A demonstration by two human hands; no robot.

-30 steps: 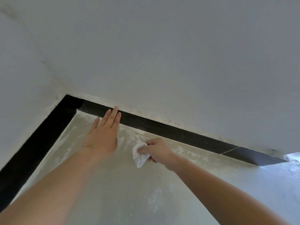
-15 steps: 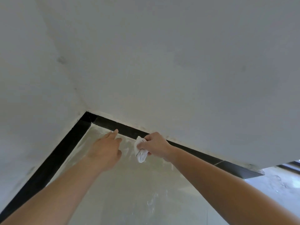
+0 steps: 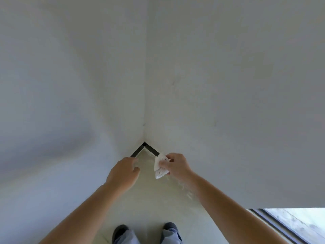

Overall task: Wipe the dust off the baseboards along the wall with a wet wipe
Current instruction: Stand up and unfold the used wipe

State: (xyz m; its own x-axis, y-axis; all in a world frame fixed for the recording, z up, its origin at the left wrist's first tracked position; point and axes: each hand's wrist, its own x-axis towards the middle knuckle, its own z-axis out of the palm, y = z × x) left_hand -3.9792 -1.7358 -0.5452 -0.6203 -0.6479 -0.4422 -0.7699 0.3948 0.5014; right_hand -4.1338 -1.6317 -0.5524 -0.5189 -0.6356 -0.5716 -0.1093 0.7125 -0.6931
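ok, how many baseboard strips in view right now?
2. The left strip runs from the corner to the left hand. The right strip runs from the corner to the wipe in the right hand. The rest of each is out of sight.

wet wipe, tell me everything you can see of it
The wet wipe is white, crumpled into a creased bunch. The right hand pinches its right side; the lower end hangs free below the hand, over the pale floor. Its upper end lies by the dark baseboard right of the corner; contact and dampness cannot be told.
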